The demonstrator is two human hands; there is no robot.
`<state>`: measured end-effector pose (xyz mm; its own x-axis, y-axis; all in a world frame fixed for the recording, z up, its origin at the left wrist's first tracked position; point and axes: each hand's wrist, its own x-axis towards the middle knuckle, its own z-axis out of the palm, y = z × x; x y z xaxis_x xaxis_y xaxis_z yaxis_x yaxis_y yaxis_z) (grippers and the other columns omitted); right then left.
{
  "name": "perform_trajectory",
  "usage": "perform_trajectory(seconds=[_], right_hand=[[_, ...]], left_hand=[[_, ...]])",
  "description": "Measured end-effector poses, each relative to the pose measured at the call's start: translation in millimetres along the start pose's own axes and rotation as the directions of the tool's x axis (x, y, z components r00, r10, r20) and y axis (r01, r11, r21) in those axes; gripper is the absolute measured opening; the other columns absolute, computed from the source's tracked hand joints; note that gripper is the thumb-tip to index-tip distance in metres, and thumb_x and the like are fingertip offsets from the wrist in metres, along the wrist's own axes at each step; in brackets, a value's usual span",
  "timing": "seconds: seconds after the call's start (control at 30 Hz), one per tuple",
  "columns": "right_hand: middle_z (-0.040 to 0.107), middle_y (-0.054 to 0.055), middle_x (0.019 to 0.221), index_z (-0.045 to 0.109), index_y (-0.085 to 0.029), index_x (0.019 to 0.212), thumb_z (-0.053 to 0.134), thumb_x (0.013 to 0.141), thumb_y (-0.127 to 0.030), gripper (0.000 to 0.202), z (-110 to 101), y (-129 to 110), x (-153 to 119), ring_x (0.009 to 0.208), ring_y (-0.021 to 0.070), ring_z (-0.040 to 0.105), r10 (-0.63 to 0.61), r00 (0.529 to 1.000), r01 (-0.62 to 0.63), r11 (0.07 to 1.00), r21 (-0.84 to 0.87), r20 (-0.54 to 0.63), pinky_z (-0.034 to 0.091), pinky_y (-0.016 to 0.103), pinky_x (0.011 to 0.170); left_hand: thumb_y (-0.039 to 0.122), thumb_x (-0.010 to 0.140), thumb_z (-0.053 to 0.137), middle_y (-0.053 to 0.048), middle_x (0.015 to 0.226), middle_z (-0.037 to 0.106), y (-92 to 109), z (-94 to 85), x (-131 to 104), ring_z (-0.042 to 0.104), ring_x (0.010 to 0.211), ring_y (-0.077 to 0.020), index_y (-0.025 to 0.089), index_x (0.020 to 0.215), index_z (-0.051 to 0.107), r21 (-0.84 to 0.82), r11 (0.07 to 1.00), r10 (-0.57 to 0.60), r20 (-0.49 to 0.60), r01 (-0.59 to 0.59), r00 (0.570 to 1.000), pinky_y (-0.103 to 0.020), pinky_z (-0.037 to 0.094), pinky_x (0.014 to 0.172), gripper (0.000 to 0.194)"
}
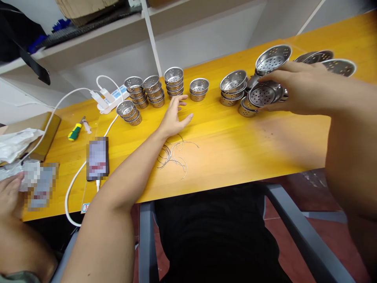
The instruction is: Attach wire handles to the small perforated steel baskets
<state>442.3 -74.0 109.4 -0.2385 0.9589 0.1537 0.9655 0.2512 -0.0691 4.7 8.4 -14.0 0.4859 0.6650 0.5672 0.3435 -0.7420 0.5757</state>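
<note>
Across the upper middle of the frame, perforated metal cups stand nested on the desk (224, 157): four taller stacks (153, 91) toward the left, a short stack (199, 89) beside them, and another stack (233, 89) right of centre. Those look settled, while the group at the upper right seems less finished, with rims overlapping at uneven angles. There the right hand (294, 88) appears closed around a tilted cup (262, 95), just above a lower cup (246, 110). The left hand (174, 118), its fingers loosely spread, holds nothing visible near the short stack; whether it touches any cup cannot be told. Thin curved wires (171, 154) lie loose in the centre, and none can be made out on a cup, so they look unused. How much remains overall is unclear.
</note>
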Motion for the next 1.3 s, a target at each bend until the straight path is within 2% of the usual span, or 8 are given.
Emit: perform_trajectory(seconds=[0.2, 0.37, 0.5, 0.67, 0.77, 0.87, 1.07, 1.3], right_hand=[[0.063, 0.03, 0.179, 0.064, -0.026, 0.18, 0.116, 0.086, -0.033, 0.108, 7.3, -1.3, 8.8, 0.166, 0.0514, 0.063, 0.04, 0.998, -0.041, 0.999, -0.027, -0.042, 0.048, 0.067, 0.133], [0.056, 0.031, 0.185, 0.061, -0.027, 0.183, 0.111, 0.088, -0.063, 0.113, 6.1, -5.6, 10.5, 0.17, 0.0585, 0.055, 0.068, 0.998, -0.068, 0.998, 0.007, -0.018, 0.048, 0.074, 0.132], [0.057, 0.034, 0.18, 0.062, -0.021, 0.182, 0.084, 0.101, -0.088, 0.107, -5.9, -21.3, 4.9, 0.169, 0.056, 0.055, -0.077, 0.988, 0.089, 0.993, 0.082, -0.133, 0.045, 0.074, 0.138], [0.078, 0.025, 0.148, 0.082, -0.025, 0.155, 0.074, 0.109, -0.06, 0.058, -13.3, -77.8, 10.8, 0.141, 0.0446, 0.076, -0.232, 0.879, 0.336, 0.922, 0.195, -0.417, 0.06, 0.059, 0.128], [0.075, 0.022, 0.155, 0.075, -0.021, 0.16, 0.067, 0.111, -0.045, 0.055, 8.1, -119.3, 32.0, 0.102, 0.0368, 0.085, -0.28, 0.919, 0.354, 0.897, 0.264, -0.278, 0.068, 0.063, 0.113], [0.071, 0.026, 0.164, 0.067, -0.021, 0.167, 0.072, 0.112, -0.049, 0.062, 46.6, -148.0, 62.8, 0.13, 0.0504, 0.081, -0.196, 0.95, 0.259, 0.929, 0.263, -0.242, 0.067, 0.071, 0.115], [0.073, 0.028, 0.154, 0.075, -0.018, 0.147, 0.061, 0.118, -0.058, 0.052, 99.0, -155.1, 108.0, 0.12, 0.0516, 0.082, -0.004, 0.983, 0.052, 0.964, 0.262, -0.181, 0.067, 0.071, 0.108], [0.077, 0.016, 0.119, 0.083, -0.03, 0.111, 0.057, 0.117, -0.071, 0.048, 92.5, -151.9, 96.8, 0.11, 0.0415, 0.074, -0.13, 0.952, 0.239, 0.883, 0.404, -0.278, 0.066, 0.063, 0.108]], left_hand=[[0.048, 0.105, 0.077, -0.014, 0.169, 0.059, 1.5, -1.2, -0.4, 0.072, 0.142, -0.0321, 0.035, 0.166, 0.046, 0.001, 1.0, 0.0, 0.008, 0.0, 1.0, -0.054, 0.062, 0.119, 0.07], [0.047, 0.105, 0.077, -0.015, 0.17, 0.059, -0.4, -1.0, -0.3, 0.072, 0.143, -0.0329, 0.034, 0.167, 0.045, 0.007, 1.0, 0.009, 0.011, -0.009, 1.0, -0.056, 0.062, 0.12, 0.071], [0.048, 0.105, 0.076, -0.015, 0.17, 0.059, 1.8, -1.8, -0.1, 0.072, 0.143, -0.0331, 0.034, 0.166, 0.045, 0.012, 1.0, 0.003, 0.011, -0.003, 1.0, -0.055, 0.062, 0.119, 0.07], [0.05, 0.105, 0.076, -0.016, 0.169, 0.061, 1.9, -1.9, 0.4, 0.073, 0.142, -0.0318, 0.033, 0.166, 0.045, 0.008, 1.0, 0.017, 0.001, -0.017, 1.0, -0.053, 0.062, 0.119, 0.07], [0.051, 0.106, 0.075, -0.015, 0.171, 0.061, -0.5, -1.3, 0.9, 0.073, 0.142, -0.0316, 0.033, 0.167, 0.045, 0.022, 1.0, 0.013, 0.001, -0.013, 1.0, -0.053, 0.062, 0.119, 0.07], [0.053, 0.106, 0.074, -0.015, 0.171, 0.06, -2.6, -0.3, 1.3, 0.073, 0.142, -0.0316, 0.033, 0.167, 0.045, 0.028, 0.999, 0.02, -0.007, -0.02, 1.0, -0.053, 0.062, 0.119, 0.071], [0.057, 0.106, 0.076, -0.016, 0.169, 0.061, -2.6, -0.5, 2.2, 0.072, 0.141, -0.032, 0.033, 0.165, 0.048, 0.026, 1.0, 0.008, -0.015, -0.008, 1.0, -0.053, 0.062, 0.119, 0.069], [0.07, 0.108, 0.078, -0.018, 0.177, 0.054, -18.2, 1.0, 4.6, 0.065, 0.158, -0.0394, 0.035, 0.174, 0.042, 0.002, 1.0, -0.019, -0.004, 0.019, 1.0, -0.066, 0.057, 0.135, 0.083]])
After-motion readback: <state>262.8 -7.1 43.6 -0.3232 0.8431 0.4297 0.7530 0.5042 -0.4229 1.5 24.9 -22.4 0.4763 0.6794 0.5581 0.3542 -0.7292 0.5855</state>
